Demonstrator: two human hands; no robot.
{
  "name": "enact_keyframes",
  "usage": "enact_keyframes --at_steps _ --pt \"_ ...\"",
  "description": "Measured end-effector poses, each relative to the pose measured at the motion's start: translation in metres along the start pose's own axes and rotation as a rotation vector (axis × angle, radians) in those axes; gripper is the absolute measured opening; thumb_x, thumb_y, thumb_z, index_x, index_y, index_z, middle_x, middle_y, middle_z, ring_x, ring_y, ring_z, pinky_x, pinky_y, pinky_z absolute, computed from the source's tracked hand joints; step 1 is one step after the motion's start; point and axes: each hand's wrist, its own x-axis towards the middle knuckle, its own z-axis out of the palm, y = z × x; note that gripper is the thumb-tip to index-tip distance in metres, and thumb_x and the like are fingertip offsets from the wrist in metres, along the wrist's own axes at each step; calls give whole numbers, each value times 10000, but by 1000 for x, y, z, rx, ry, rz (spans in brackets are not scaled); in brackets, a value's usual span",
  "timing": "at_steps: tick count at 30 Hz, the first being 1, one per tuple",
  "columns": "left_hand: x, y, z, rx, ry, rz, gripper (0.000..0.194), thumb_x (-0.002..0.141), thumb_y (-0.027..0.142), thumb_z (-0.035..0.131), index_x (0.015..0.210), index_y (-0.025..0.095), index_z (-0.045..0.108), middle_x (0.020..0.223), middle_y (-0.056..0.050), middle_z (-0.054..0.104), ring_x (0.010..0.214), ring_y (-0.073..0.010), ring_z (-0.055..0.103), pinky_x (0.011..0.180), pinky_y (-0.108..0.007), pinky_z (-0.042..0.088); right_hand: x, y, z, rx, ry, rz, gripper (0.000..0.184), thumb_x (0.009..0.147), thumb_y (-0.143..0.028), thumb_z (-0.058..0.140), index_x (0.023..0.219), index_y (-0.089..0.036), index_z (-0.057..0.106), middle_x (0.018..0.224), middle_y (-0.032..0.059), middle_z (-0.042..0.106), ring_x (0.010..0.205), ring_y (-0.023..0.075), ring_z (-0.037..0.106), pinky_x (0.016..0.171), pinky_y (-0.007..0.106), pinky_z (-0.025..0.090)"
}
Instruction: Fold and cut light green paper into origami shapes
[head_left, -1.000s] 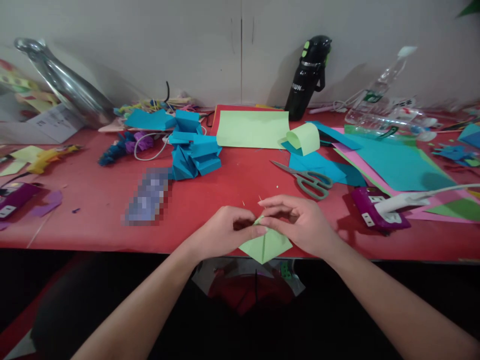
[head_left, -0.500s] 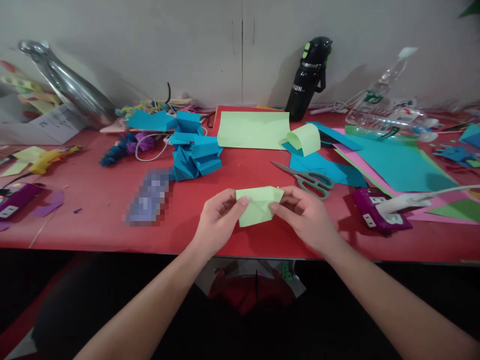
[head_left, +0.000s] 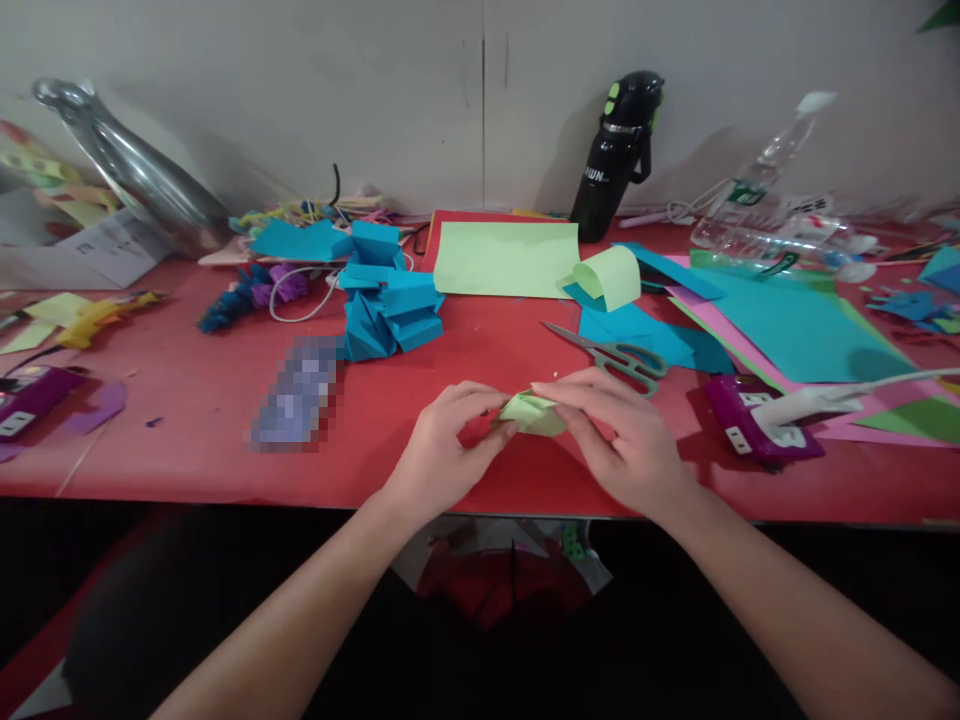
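Folded green paper [head_left: 534, 413] between your two hands, above or on the near middle of the red bench [head_left: 225, 465]; contact with the surface cannot be told. Your left hand [head_left: 446, 442] has its grip pinched on the left end, thumb on the near side. Your right hand [head_left: 634, 440] has its grip closed on the right end, forefinger along the far edge.

Nearest obstacle: scissors [head_left: 637, 367], just beyond your right hand, handles toward it, tips pointing far left. To the right, purple power strip [head_left: 739, 440] with white plug [head_left: 780, 409], cable running off right.

Left of your left hand, a pixelated bluish rectangle [head_left: 296, 395], contents unreadable. Beyond it, a cluster of folded blue paper [head_left: 397, 315].

Far middle: flat pale green sheet [head_left: 506, 260], curled green piece [head_left: 621, 280] at its right end, blue scraps [head_left: 634, 335] under and beside the curl. Black bottle [head_left: 609, 160] leans by the wall.

Far right: teal sheet [head_left: 814, 325] over pink and green ones, clear plastic bottles [head_left: 757, 243] behind. Far left: shiny metal vessel [head_left: 150, 170], tilted, beside a white box [head_left: 112, 250].
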Motion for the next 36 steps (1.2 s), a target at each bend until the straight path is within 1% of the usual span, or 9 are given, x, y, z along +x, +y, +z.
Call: enact_keyframes --at_steps 4,8,11,15,18,20,26,31,36 --pt "-3 -3 6 24 0 -31 34 908 215 653 923 198 678 842 -15 685 728 -133 596 668 -254 471 -1 0 2 -29 -4 -30 427 975 -111 506 1339 -306 615 1107 64 672 982 201 658 833 370 558" --pt "-5 -8 12 66 -6 -86 48 895 195 662 935 203 688 831 -6 701 711 -128 593 653 -249 459 -2 -2 8 -5 33 -8 422 965 -116 553 1346 -293 594 1141 53 703 1054 202 659 931 386 544" --pt "-6 -10 16 -2 -52 -107 102 918 199 630 1008 217 675 874 -9 721 744 -134 630 658 -252 472 -4 -4 11 0 49 0 354 965 -131 561 1275 -292 622 1156 48 709 1071 208 666 955 397 539" --pt "-8 -8 19 -154 -24 -118 166 923 229 639 1084 211 605 997 -49 732 910 -177 701 769 -287 528 -6 -6 14 75 65 81 227 969 -156 565 1155 -268 633 1103 58 701 1062 212 662 913 373 558" --pt "-10 -7 21 -236 4 -137 188 922 253 655 1057 210 531 987 -50 721 903 -177 702 785 -296 538 -7 -7 16 171 75 152 180 966 -171 579 1122 -255 608 1105 67 673 1065 212 651 873 352 570" --pt "-11 -8 22 -267 25 -139 182 925 261 659 1002 211 502 939 -30 700 865 -163 696 768 -287 536 -7 -6 18 212 90 153 161 964 -169 584 1101 -252 598 1112 67 660 1068 211 646 872 353 569" --pt "-12 -11 22 -284 0 -72 99 949 237 631 996 202 551 918 -11 673 855 -140 685 763 -264 533 -7 -2 19 219 111 116 139 956 -155 588 1061 -245 595 1098 66 649 1078 216 635 863 357 566" --pt "-12 -10 21 -330 -6 -108 144 952 230 630 1035 216 514 951 -8 700 898 -142 699 791 -262 534 -7 -1 19 205 113 112 143 952 -148 589 1056 -246 587 1097 66 645 1083 217 631 870 365 560" --pt "-12 -12 22 -296 -2 -86 102 952 234 630 1007 204 549 932 -9 679 876 -140 682 771 -258 533 -6 0 20 219 111 119 145 952 -144 586 1055 -246 583 1102 69 640 1080 216 629 861 362 565"
